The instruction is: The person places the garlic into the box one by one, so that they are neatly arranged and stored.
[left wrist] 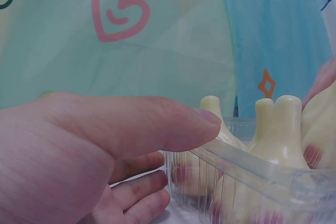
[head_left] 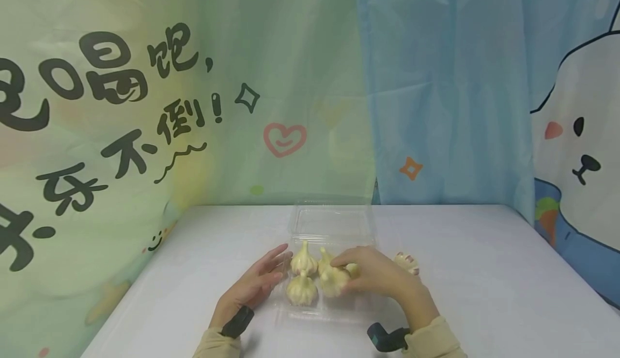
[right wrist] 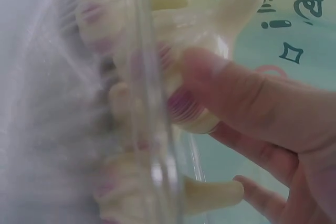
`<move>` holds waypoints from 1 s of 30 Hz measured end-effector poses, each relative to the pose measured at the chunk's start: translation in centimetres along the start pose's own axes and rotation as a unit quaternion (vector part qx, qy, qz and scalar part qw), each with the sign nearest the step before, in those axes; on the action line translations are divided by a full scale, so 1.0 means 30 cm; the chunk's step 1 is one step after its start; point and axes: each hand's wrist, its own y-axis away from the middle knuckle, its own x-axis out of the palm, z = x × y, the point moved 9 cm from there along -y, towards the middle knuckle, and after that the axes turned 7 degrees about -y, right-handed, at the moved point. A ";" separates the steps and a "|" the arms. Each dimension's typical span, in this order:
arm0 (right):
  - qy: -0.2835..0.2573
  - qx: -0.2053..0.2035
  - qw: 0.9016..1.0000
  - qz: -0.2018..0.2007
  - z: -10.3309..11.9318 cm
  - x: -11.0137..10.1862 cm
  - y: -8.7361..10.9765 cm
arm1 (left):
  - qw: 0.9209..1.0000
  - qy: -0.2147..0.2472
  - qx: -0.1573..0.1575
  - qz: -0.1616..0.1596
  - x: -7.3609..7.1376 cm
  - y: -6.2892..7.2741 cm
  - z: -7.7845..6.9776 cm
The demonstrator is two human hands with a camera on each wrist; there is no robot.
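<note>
A clear plastic clamshell container (left wrist: pixel 236 157) stands on the table with several garlic bulbs inside. Two bulbs, one behind (head_left: pixel 303 262) and one in front (head_left: pixel 302 292), sit on its left side. My right hand (head_left: pixel 375 272) holds another garlic bulb (head_left: pixel 334 282) between thumb and fingers, just above the rim in the right wrist view. Part of a further bulb (head_left: pixel 353 269) shows beside the right fingers, mostly hidden by them. My left hand (head_left: pixel 256 280) rests at the container's left side, thumb at the rim corner and fingers loosely extended along the outer wall.
The container's transparent lid (head_left: pixel 334 223) lies folded back toward the far edge of the white table (head_left: pixel 484 282). One more garlic bulb (head_left: pixel 407 262) lies on the table to the right, beyond my right wrist. A printed curtain (head_left: pixel 310 78) hangs behind the table.
</note>
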 end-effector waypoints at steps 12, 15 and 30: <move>0.059 -0.020 0.998 0.021 0.039 0.047 -0.026 | 1.000 0.007 0.003 0.002 -0.001 -0.003 0.003; 0.074 -0.014 0.997 0.021 0.054 0.053 -0.030 | 1.000 0.007 0.002 0.003 -0.002 -0.005 0.004; 0.073 0.008 0.996 0.047 0.093 0.085 -0.031 | 1.000 0.017 0.005 0.002 -0.001 -0.002 -0.002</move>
